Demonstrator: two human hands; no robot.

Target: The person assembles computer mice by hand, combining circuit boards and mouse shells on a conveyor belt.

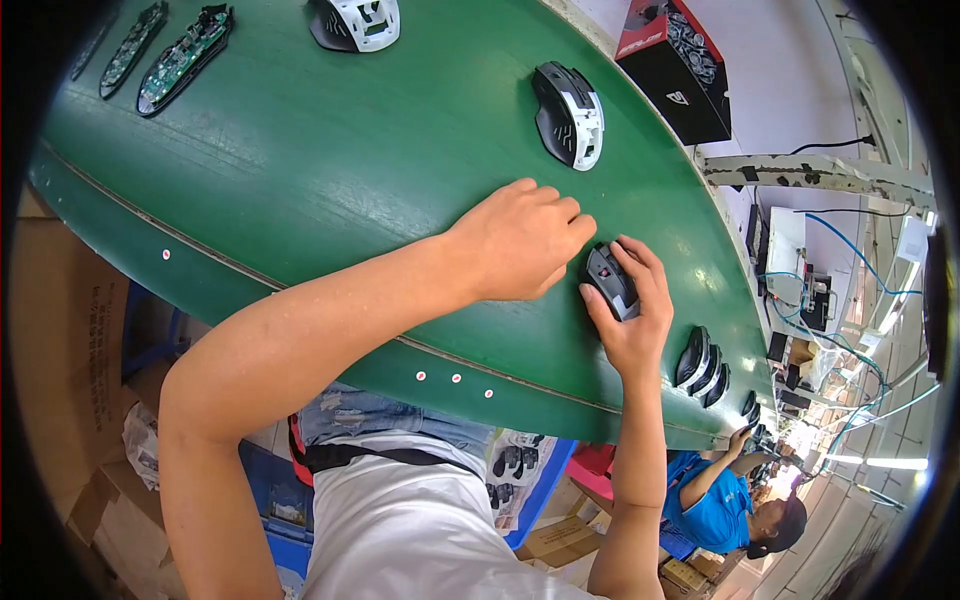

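My right hand grips a dark computer mouse at its sides, thumb on the near left and fingers over the far right. The mouse sits on the green work surface. Just left of it, my left hand is closed with the fingers curled under. Whatever it may hold is hidden beneath the knuckles. Beyond my hands lies a black and white mouse shell with its top partly uncovered. A similar white and black shell rests at the far edge of the picture.
Circuit boards in black bases lie far left. Several dark mice stand right of my right hand. A red and black box of small metallic parts stands past the far edge. A co-worker in blue is at the right; a blue crate is below.
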